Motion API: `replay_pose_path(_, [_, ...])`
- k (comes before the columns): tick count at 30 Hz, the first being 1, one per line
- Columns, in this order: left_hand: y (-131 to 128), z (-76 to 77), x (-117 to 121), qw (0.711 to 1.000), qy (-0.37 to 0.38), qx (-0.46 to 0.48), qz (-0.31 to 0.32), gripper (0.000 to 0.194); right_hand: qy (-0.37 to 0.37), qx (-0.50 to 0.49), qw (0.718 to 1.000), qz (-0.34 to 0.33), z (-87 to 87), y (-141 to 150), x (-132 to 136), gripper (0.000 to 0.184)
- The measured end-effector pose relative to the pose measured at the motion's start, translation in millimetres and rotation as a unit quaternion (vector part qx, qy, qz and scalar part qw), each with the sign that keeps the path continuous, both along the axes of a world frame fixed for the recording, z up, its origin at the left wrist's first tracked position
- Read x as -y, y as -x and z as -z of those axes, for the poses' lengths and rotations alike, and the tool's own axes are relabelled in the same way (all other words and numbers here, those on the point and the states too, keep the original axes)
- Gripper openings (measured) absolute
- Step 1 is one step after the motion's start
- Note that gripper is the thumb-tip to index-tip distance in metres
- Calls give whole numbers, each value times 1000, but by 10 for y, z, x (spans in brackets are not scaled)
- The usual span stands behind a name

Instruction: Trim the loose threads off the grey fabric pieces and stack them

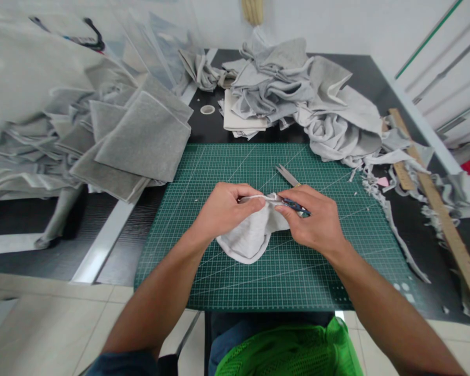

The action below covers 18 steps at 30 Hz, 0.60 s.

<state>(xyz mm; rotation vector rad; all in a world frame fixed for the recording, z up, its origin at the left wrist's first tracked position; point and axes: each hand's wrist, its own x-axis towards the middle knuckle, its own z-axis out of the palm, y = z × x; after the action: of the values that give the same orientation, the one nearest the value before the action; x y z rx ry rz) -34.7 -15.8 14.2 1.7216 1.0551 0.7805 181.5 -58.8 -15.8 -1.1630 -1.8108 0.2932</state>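
Light grey fabric piece (247,237), with a curved, thick-edged lower end, hangs just above the mat. My left hand (233,206) pinches its upper edge between thumb and fingers. Close beside it, my right hand (313,216) is closed around what looks like a pair of thread snips (295,206) with dark blue handles. The metal end of the snips meets the fabric edge, but the fingers partly hide it. Behind the right hand, scissors (288,175) lie on the green cutting mat (219,290), their handles mostly covered.
Stacked grey cloth pieces (144,141) rise at the left. A heap of grey fabric (274,78) fills the back, near a white tape roll (207,109). Along the right lie a wooden ruler (446,219) and fabric scraps (391,224). Green mesh (293,352) covers my lap.
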Motion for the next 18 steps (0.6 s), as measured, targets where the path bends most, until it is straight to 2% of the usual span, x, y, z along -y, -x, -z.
replay_pose_path(8, [7, 30, -10, 1000, 24, 13, -7, 25, -3, 3, 1000, 1, 0, 3, -4, 18])
replay_pose_path(18, [-5, 6, -2, 1000, 19, 10, 1, 24, 2, -4, 1000, 18, -15, 16, -3, 16])
